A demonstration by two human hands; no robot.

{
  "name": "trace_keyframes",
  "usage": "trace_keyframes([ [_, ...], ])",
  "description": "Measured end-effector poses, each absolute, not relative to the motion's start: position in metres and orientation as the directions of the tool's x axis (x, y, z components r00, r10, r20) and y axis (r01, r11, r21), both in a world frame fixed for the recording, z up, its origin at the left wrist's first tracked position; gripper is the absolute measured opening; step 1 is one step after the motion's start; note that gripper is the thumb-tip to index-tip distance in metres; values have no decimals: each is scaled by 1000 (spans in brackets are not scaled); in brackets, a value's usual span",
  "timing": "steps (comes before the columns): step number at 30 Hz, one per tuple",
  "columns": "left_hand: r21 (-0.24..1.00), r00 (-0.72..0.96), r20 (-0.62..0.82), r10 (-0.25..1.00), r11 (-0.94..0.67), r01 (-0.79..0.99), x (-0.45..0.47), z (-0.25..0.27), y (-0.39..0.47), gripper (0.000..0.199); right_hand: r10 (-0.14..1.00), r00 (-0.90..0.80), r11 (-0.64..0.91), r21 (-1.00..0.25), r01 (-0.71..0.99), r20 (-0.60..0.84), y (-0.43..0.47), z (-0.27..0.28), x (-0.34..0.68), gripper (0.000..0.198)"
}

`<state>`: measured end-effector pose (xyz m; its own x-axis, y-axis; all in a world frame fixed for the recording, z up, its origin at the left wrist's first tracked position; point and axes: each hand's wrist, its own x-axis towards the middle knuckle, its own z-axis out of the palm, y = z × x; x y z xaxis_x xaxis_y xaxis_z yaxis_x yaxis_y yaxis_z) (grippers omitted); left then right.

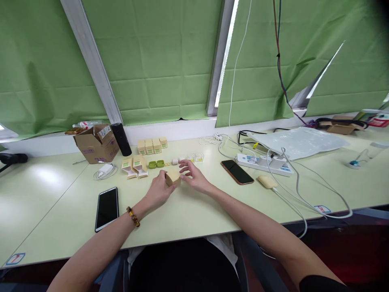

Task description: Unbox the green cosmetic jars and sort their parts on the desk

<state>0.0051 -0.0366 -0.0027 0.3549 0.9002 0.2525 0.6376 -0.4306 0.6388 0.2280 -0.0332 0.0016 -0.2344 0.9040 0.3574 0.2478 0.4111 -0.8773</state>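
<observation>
My left hand (pixel 159 188) grips a small tan cardboard box (pixel 173 177) by its left side, just above the table. Beside the box's right edge is my right hand (pixel 194 177), fingers apart and bent; whether its fingertips touch the card is hard to tell. Behind the box lie two small green containers (pixel 156 164), a pinkish-white roll (pixel 175 161) and some clear containers with yellow bits (pixel 199 157). Left of these, two opened tan boxes (pixel 140 166) lie with their flaps out. Several closed tan boxes (pixel 152 146) stand in a row farther back.
A black-screened phone (pixel 107 209) lies at left, another phone (pixel 237 172) at right. A large brown carton (pixel 99 145) and a black cylinder (pixel 120 139) stand at the back left. At right are a white power strip (pixel 264 164), a beige mouse (pixel 267 182) and loose white cables.
</observation>
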Motion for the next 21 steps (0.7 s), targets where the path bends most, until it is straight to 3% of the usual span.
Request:
trace_keyframes([
  [4, 583, 366, 491, 791, -610, 536, 4, -5, -35, 45, 873, -248, 484, -812, 326, 420, -46, 22, 218, 51],
  [9, 214, 426, 772, 471, -824, 524, 1, 0, -33, 48, 818, -257, 575, -729, 371, 515, -54, 35, 207, 62],
  [16, -39, 390, 896, 213, -837, 546, -3, 5, -29, 49, 660, -242, 737, -550, 393, 711, -58, 26, 200, 65],
  [21, -180, 444, 888, 120, -798, 575, -4, 10, -31, 44, 543, -297, 804, -384, 453, 786, -64, 24, 201, 70],
])
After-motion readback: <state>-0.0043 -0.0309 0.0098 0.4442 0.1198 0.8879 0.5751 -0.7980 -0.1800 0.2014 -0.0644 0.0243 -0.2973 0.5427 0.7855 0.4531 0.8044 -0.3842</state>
